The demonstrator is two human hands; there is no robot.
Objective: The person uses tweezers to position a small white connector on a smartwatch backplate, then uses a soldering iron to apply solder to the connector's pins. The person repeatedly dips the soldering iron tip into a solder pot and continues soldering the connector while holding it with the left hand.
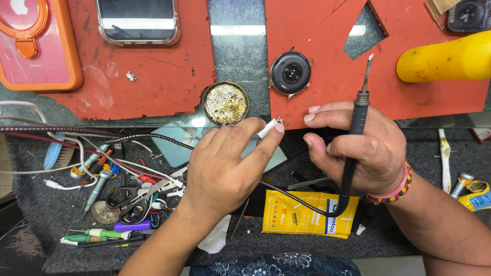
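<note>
Just below the brass tin point(225, 104), your left hand point(225, 168) pinches a small white plug point(268, 128) between thumb and forefinger. Right of the tin, your right hand point(358, 148) clasps the soldering iron point(358, 110), tip up, below the watch point(291, 74).

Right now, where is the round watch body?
In the head view, the watch body lies on the red mat, upper centre, right of the brass tin and left of the soldering iron tip.

phone point(137, 20) cut off, yellow handle point(445, 57) cropped
</note>
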